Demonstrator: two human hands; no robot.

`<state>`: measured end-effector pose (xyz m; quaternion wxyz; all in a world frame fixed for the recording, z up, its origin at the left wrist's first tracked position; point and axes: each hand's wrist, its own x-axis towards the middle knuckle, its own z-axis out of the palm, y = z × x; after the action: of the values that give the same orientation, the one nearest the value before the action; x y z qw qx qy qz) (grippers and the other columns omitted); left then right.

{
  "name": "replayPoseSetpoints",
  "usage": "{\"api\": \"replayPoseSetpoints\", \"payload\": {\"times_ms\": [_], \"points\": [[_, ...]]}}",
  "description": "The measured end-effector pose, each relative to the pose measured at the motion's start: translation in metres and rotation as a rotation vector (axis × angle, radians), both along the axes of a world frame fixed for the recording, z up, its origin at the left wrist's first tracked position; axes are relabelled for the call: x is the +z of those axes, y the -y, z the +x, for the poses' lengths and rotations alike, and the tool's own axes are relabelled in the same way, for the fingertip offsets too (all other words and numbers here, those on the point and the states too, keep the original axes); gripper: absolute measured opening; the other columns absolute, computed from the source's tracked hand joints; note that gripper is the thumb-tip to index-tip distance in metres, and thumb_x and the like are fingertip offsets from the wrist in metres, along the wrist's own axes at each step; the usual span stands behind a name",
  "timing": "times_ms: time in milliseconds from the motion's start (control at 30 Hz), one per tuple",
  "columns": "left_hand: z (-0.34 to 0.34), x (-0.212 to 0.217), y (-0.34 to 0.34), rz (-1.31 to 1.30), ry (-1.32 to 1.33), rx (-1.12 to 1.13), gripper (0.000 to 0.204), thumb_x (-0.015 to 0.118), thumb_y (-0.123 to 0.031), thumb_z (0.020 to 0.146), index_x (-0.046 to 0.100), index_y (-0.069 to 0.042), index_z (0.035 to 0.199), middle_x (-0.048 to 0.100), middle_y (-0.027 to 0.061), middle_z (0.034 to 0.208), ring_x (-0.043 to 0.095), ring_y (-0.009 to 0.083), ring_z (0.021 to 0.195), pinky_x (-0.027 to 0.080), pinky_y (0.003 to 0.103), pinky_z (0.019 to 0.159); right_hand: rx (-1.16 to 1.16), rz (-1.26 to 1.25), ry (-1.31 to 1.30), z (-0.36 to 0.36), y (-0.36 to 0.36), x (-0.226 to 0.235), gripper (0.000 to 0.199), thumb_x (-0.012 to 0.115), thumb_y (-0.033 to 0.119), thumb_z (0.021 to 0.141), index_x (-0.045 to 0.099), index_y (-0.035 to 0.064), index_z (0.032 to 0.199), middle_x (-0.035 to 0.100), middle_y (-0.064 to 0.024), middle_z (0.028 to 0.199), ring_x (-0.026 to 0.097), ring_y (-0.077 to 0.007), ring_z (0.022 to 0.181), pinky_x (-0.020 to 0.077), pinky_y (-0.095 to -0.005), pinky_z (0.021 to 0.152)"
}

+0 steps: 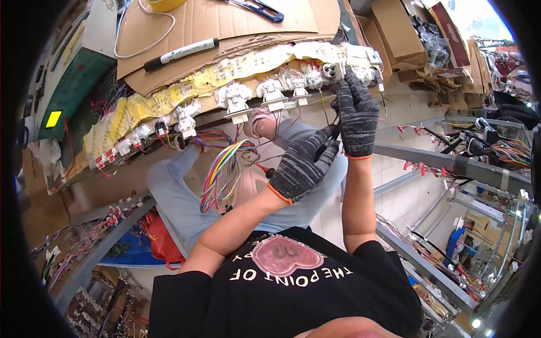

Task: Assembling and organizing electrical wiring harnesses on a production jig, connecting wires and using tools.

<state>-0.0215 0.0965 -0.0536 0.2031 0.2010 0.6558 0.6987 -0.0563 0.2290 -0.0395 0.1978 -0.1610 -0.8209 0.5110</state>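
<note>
My right hand [359, 115], in a dark grey striped knit glove, reaches up to the right end of a board edge lined with white connectors. Its fingertips close on a pale connector [340, 69], beside a round white socket [328, 70]. Lower and to the left, my left hand [304, 164], gloved alike, has its fingers curled together near the right wrist; what they grip is mostly hidden, with thin dark wires close by. A looped bundle of coloured wires [218, 169] hangs left of this hand from a white connector [186, 125].
Yellowed labelled tape [217, 78] runs along the board. Behind it, cardboard [225, 19] carries a black-and-white marker [181, 54] and a blue utility knife [260, 9]. A green machine [65, 93] stands left. Metal rails [451, 163] with wire harnesses flank me; open boxes [400, 34] stand back right.
</note>
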Motion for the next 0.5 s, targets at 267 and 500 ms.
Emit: {"api": "replayPoseSetpoints", "payload": {"times_ms": [267, 500], "points": [[0.006, -0.007, 0.007, -0.147, -0.195, 0.063, 0.025, 0.05, -0.01, 0.081, 0.054, 0.0, 0.103, 0.058, 0.0232, 0.079, 0.057, 0.0364, 0.073, 0.045, 0.04, 0.069, 0.16, 1.494, 0.183, -0.018, 0.037, 0.027, 0.047, 0.046, 0.004, 0.076, 0.044, -0.0039, 0.122, 0.057, -0.0197, 0.098, 0.059, -0.0305, 0.082, 0.0478, -0.0396, 0.07], [0.077, 0.011, 0.1, 0.07, -0.636, 0.101, 0.039, 0.055, -0.017, 0.083, 0.047, 0.002, 0.116, 0.053, 0.0169, 0.112, 0.051, 0.0314, 0.107, 0.04, 0.037, 0.092, 0.071, 1.682, 0.247, -0.02, 0.011, 0.021, 0.039, 0.043, 0.004, 0.081, 0.045, -0.0042, 0.12, 0.054, -0.0218, 0.11, 0.053, -0.0337, 0.103, 0.0398, -0.0436, 0.091]]}}
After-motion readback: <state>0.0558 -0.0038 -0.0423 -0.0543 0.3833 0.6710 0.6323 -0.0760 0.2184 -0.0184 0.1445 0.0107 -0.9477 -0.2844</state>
